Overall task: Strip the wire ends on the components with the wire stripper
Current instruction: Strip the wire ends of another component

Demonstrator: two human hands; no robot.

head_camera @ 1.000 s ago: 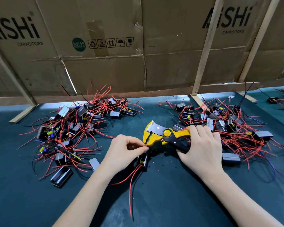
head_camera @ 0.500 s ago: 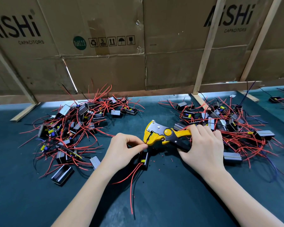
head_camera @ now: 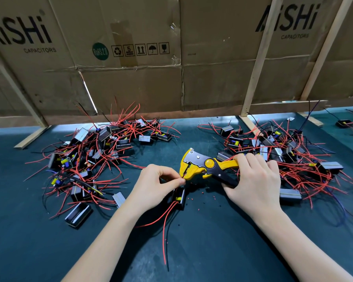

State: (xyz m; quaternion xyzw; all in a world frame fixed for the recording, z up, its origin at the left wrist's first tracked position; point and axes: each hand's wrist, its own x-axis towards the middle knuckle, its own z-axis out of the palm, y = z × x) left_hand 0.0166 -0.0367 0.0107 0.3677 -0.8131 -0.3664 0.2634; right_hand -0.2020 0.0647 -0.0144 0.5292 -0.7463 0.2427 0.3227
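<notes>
Cardboard wall (head_camera: 171, 78), back of bench: flattened capacitor cartons on wooden slats. Dark green mat (head_camera: 212, 251): your work surface, flecked with bits of cut insulation near the tool. Left pile of components (head_camera: 86, 157) and right pile of components (head_camera: 289, 151): black housings trailing red and black leads, well apart, one on either side of your hands. Wire stripper (head_camera: 206, 165): yellow and black, between the piles just above the mat; long axis runs roughly left to right, head pointing left toward your left hand, handles trailing right. Right hand (head_camera: 253, 180): fingers curled round the handles, gripping them. Left hand (head_camera: 155, 186): thumb and fingers pinching a wire end right at the stripper's mouth. Component in hand (head_camera: 179, 197): small black housing just below the left hand, its red and black leads running down toward you. Step judged: feeding one wire end into the head. Do it well by keeping the wire straight across the blades, pinching close to the mouth, and squeezing the handles in one smooth pull.
</notes>
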